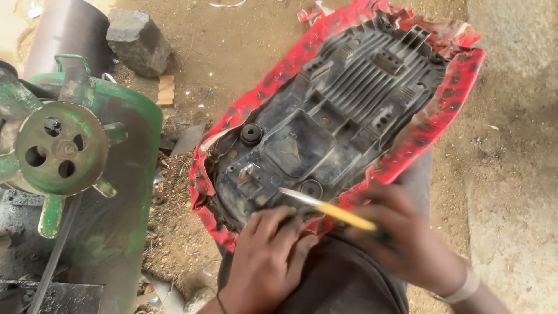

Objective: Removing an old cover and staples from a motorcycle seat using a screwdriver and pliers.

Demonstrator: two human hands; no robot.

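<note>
Green machine sits off to my left. My left hand presses flat, fingers spread, on the upturned seat lying across my lap. My right hand pinches the yellow screwdriver; one slip could rip that frayed red cover.

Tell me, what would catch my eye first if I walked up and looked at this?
Probably the upturned seat in the middle, its ribbed black underside edged with torn red cover. At its near edge the left hand presses on the cover, while the right hand holds a yellow-handled screwdriver, tip towards the seat base. On the left stands a worn green machine with a round pulley wheel.
</note>
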